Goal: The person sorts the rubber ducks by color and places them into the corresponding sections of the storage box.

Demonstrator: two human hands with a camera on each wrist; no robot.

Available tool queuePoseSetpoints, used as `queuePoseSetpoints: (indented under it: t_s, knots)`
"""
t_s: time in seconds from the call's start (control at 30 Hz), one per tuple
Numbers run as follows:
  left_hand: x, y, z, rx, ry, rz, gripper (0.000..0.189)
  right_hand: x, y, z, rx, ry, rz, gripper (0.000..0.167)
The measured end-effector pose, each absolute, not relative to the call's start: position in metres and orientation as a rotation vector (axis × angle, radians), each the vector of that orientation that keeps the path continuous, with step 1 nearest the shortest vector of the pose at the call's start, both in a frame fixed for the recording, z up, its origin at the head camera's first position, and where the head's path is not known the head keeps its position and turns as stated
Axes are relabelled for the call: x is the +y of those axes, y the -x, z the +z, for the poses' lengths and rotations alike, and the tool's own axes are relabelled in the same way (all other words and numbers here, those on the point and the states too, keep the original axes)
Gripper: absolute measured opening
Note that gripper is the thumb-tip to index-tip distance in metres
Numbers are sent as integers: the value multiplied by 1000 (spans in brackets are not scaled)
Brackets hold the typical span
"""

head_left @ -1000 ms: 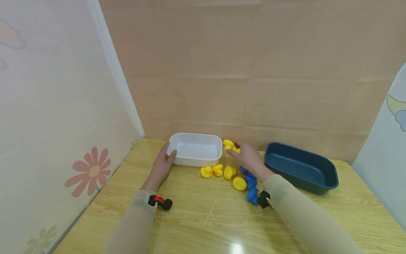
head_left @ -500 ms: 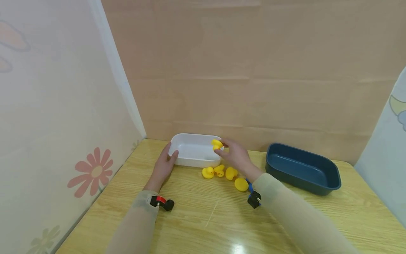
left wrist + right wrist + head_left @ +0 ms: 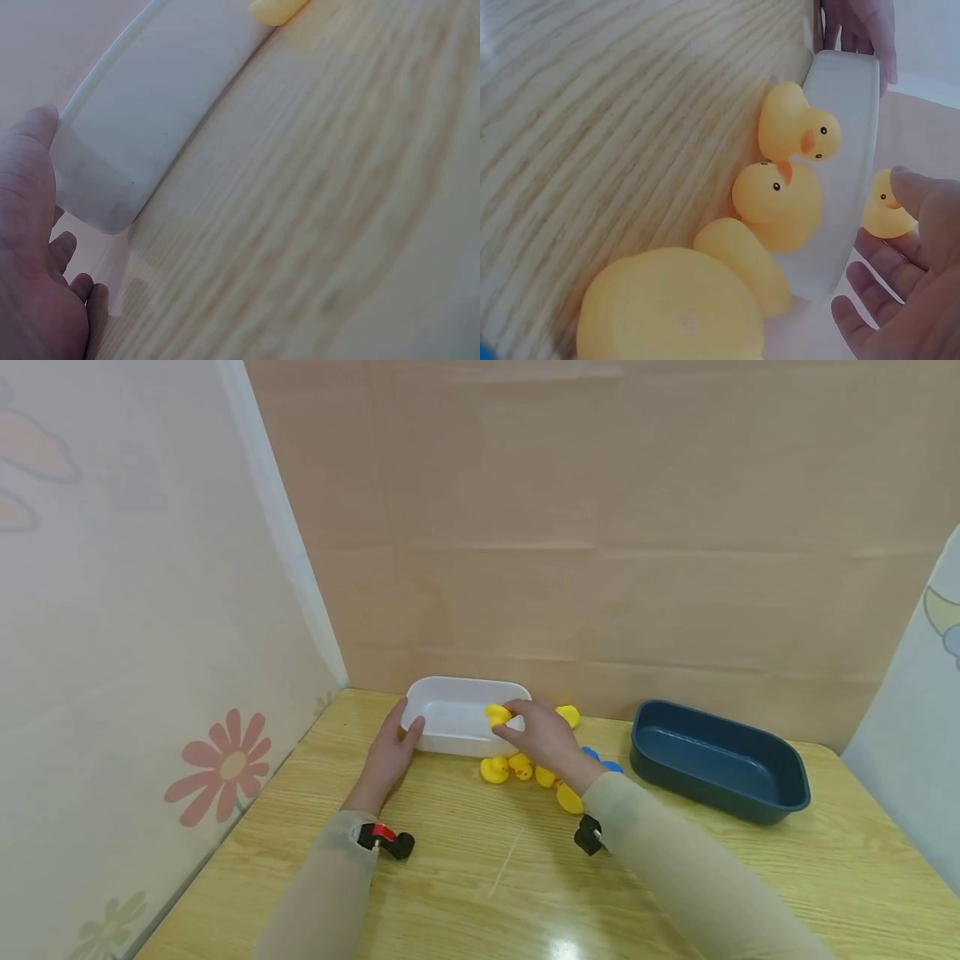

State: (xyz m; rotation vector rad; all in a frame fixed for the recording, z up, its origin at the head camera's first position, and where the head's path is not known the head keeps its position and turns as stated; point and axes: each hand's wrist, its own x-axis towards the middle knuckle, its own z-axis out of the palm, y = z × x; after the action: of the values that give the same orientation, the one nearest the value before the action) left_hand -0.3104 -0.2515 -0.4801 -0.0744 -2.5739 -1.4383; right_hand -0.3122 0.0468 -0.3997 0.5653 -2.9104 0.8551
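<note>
My right hand (image 3: 546, 737) pinches a yellow rubber duck (image 3: 497, 716) between thumb and fingers, over the right part of the white plastic tray (image 3: 450, 745). In the right wrist view, that duck (image 3: 888, 210) shows just past the tray's rim, beside the thumb. My left hand (image 3: 388, 752) holds the tray at its left end. In the left wrist view the thumb (image 3: 34, 150) lies against the tray's wall and the other fingers go round its end. Several more yellow ducks lie along the tray's front, among them an upright one (image 3: 494, 769) and a toppled one (image 3: 671, 307).
Another yellow duck (image 3: 567, 716) lies behind my right hand, near the papered back wall. Blue toys (image 3: 611, 766) are partly hidden by the right forearm. A dark blue tray (image 3: 712, 795) stands on the right of the wooden table (image 3: 465, 860).
My right hand has carried the pinched duck leftward from beside the white tray to over its inside. My left hand has kept its hold on the tray's left end.
</note>
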Motion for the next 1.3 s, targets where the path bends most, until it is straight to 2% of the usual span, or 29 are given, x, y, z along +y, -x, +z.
queuePoseSetpoints:
  t_s: [0.4, 0.8, 1.3]
  knots:
    - [-252, 312, -482, -2578, 65, -1439, 83, 56, 320, -405, -2848, -559, 807, 54]
    - [-254, 313, -486, -2566, 69, -1448, 82, 93, 331, -400, -2825, -415, 878, 59]
    - [-253, 316, -485, -2577, 64, -1461, 85, 133, 354, -415, -2882, -317, 776, 65]
